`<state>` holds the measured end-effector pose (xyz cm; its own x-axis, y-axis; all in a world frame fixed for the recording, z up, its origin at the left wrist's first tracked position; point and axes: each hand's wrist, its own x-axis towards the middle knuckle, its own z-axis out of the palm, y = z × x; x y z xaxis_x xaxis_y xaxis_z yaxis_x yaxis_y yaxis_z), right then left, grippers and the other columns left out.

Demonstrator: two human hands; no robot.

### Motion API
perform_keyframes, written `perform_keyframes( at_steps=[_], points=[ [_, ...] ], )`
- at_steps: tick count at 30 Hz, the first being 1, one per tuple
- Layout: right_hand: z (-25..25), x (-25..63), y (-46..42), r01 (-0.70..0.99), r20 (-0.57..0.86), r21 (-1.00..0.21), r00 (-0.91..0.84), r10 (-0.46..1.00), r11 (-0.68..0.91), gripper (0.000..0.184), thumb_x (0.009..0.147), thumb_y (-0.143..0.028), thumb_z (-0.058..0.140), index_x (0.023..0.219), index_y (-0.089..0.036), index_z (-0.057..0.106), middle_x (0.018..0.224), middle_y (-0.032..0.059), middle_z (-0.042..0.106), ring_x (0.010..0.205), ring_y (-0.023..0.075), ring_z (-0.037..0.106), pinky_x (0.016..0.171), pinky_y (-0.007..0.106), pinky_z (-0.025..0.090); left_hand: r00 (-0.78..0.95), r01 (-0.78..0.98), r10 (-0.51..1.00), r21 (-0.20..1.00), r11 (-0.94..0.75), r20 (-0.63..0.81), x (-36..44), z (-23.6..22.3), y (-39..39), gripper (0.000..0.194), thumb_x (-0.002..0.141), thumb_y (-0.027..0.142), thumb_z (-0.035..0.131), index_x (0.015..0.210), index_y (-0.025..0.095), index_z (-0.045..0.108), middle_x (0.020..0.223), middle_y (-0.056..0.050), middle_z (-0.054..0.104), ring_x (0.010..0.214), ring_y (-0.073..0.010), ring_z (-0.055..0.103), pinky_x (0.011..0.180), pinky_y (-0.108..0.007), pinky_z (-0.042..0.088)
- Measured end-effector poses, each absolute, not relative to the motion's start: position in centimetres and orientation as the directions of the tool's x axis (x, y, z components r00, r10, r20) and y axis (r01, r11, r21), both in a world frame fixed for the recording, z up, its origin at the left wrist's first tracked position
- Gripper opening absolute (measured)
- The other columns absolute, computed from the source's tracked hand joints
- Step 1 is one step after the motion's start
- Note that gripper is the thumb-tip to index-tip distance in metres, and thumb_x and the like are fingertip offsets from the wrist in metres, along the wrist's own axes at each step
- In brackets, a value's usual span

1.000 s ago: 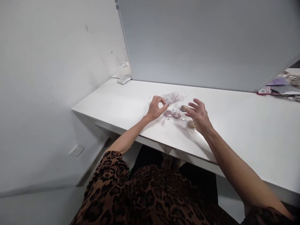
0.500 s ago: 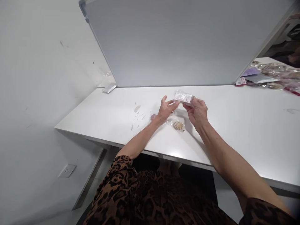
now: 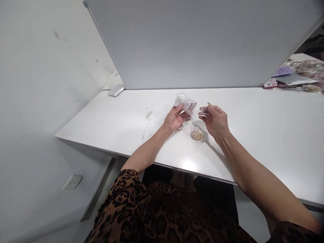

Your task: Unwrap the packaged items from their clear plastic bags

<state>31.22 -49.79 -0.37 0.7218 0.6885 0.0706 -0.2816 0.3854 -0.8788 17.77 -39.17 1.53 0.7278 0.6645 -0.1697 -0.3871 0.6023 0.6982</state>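
The left hand [image 3: 175,117] is closed on a crinkled clear plastic packet [image 3: 185,102], lifted just above the white tabletop [image 3: 253,128]; pink print shows through its film, too small to read. The right hand [image 3: 215,118] pinches a small clear-wrapped piece [image 3: 204,110] between thumb and fingertips, and what the wrap holds is hard to make out. Between the hands, on the tabletop, lies a round tan biscuit in clear wrap [image 3: 196,135]. Something more lies under the left hand, mostly hidden. Faint smudges [image 3: 149,121] mark the smooth surface to the left. A grey partition board [image 3: 197,44] stands behind. At its left foot sits a small silvery packet [image 3: 116,90]. Far right, a pile of wrapped goods [image 3: 298,76] is cut off by the frame.
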Motion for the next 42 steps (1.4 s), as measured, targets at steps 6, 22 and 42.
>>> perform_keyframes(
  at_steps=[6, 22, 42],
  points=[
    [0.8, 30.8, -50.9, 0.032, 0.314, -0.923, 0.636, 0.705, 0.383, 0.060, 0.065, -0.057, 0.098, 0.112, -0.034, 0.070, 0.119, 0.0017, 0.072, 0.106, 0.0194, 0.068, 0.079, 0.031, 0.062, 0.695, -0.305, 0.710, 0.845, 0.438, -0.117, 18.2, 0.2, -39.0, 0.044, 0.082, 0.052, 0.087, 0.105, 0.024, 0.063, 0.095, -0.004, 0.073, 0.098, -0.0197, 0.073, 0.083, -0.036, 0.058],
    [0.3, 31.1, -50.3, -0.347, 0.022, -0.903, 0.552, 0.834, 0.253, 0.052, 0.059, -0.057, 0.099, 0.088, -0.025, 0.069, 0.081, -0.0008, 0.070, 0.063, 0.0140, 0.064, 0.054, 0.030, 0.059, 0.820, -0.192, 0.571, 0.923, 0.335, -0.037, 17.2, 0.3, -39.0, 0.089, 0.074, 0.046, 0.094, 0.150, 0.038, 0.049, 0.108, -0.002, 0.074, 0.088, -0.0177, 0.075, 0.083, -0.034, 0.057],
    [1.1, 31.1, -50.9, -0.227, 0.176, -0.888, 0.634, 0.753, 0.399, 0.043, 0.071, -0.052, 0.093, 0.100, -0.029, 0.072, 0.099, 0.0007, 0.071, 0.085, 0.0155, 0.069, 0.077, 0.033, 0.064, 0.779, -0.209, 0.605, 0.839, 0.503, -0.168, 17.6, 1.2, -40.1, 0.071, 0.087, 0.077, 0.068, 0.125, 0.016, 0.072, 0.103, -0.013, 0.076, 0.091, -0.0243, 0.076, 0.085, -0.039, 0.064]
  ],
)
